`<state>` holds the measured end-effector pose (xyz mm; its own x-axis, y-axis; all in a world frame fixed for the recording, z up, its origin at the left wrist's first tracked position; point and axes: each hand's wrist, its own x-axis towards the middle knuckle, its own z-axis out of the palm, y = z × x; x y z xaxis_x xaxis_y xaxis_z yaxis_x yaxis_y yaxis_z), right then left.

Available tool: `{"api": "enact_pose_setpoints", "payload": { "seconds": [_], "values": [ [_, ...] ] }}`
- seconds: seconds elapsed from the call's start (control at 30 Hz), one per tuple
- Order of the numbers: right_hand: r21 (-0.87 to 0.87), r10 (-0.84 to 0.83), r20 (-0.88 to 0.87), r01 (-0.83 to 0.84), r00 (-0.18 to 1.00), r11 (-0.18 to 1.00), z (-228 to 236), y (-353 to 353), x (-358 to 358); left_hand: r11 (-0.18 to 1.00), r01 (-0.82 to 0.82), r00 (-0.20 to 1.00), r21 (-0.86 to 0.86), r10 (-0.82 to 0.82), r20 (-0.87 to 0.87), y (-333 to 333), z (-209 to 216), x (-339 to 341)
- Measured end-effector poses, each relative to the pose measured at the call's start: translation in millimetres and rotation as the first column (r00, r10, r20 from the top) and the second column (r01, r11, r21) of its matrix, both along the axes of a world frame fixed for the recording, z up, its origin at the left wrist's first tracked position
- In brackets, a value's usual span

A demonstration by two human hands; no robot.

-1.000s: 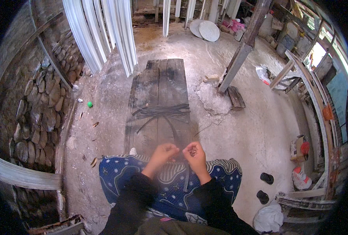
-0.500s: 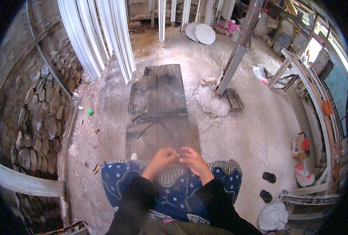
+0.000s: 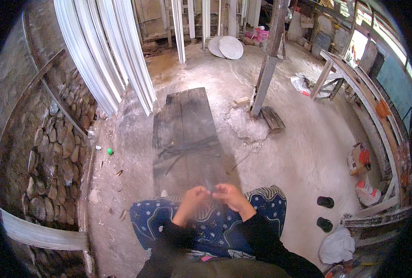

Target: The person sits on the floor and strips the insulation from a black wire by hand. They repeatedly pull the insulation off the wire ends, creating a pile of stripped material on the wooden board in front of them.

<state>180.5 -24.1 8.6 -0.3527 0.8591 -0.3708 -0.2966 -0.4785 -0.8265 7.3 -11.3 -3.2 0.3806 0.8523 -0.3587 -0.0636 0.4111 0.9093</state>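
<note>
My left hand (image 3: 193, 204) and my right hand (image 3: 233, 198) meet fingertip to fingertip over my lap, near the close end of a dark wooden board (image 3: 190, 116). Both have their fingers pinched. A thin, dark, blurred bit seems to lie between the fingertips, too small to name. Across the board, beyond my hands, lies a loose bundle of thin black strips (image 3: 192, 148), some ends trailing toward me. Blue patterned cloth (image 3: 155, 220) covers my legs beneath both hands.
A wooden post (image 3: 263, 83) rises right of the board, with a wood block (image 3: 272, 118) at its foot. Black sandals (image 3: 325, 202) and a white sack (image 3: 338, 245) lie at the right. Stacked stones (image 3: 53, 171) line the left; a green ball (image 3: 110, 151) sits nearby.
The view has tilted, so the board and room appear lower. My right fingers, more spread before, have drawn into a pinch beside the left fingertips.
</note>
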Motion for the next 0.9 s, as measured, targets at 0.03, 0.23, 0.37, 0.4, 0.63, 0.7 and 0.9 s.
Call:
{"api": "enact_pose_setpoints", "payload": {
  "seconds": [0.03,0.23,0.37,0.4,0.63,0.7,0.9],
  "values": [
    [0.09,-0.037,0.041,0.033,0.998,0.995,-4.2,-6.1,-0.8,0.998,-0.066,0.993,0.015,0.064,0.104,-13.4,4.2,7.0],
    [0.113,-0.048,0.0,0.048,0.999,0.992,17.7,-44.7,-17.0,0.995,-0.064,0.992,-0.073,0.071,0.107,-51.1,29.5,2.7],
    [0.072,-0.024,-0.048,0.028,0.999,0.997,4.8,-62.1,-12.5,0.997,-0.045,0.987,-0.059,0.053,0.15,-62.3,24.8,-5.1],
    [0.047,-0.028,-0.061,0.031,0.998,0.998,7.9,-66.2,-11.9,0.997,-0.06,0.985,-0.041,0.066,0.162,-64.2,24.4,-5.9],
    [0.095,-0.085,-0.009,0.085,0.996,0.992,24.4,-85.3,-12.3,0.988,-0.117,0.985,-0.106,0.129,0.115,-82.3,36.9,-6.4],
    [0.163,-0.102,0.074,0.089,0.992,0.983,21.1,-88.0,-12.9,0.99,-0.136,0.99,0.023,0.135,0.05,-86.0,34.4,-8.4],
    [0.168,-0.143,0.078,0.129,0.987,0.977,29.4,-92.5,-18.2,0.975,-0.191,0.981,0.11,0.192,0.01,-93.3,44.4,-8.3]
  ]
}}
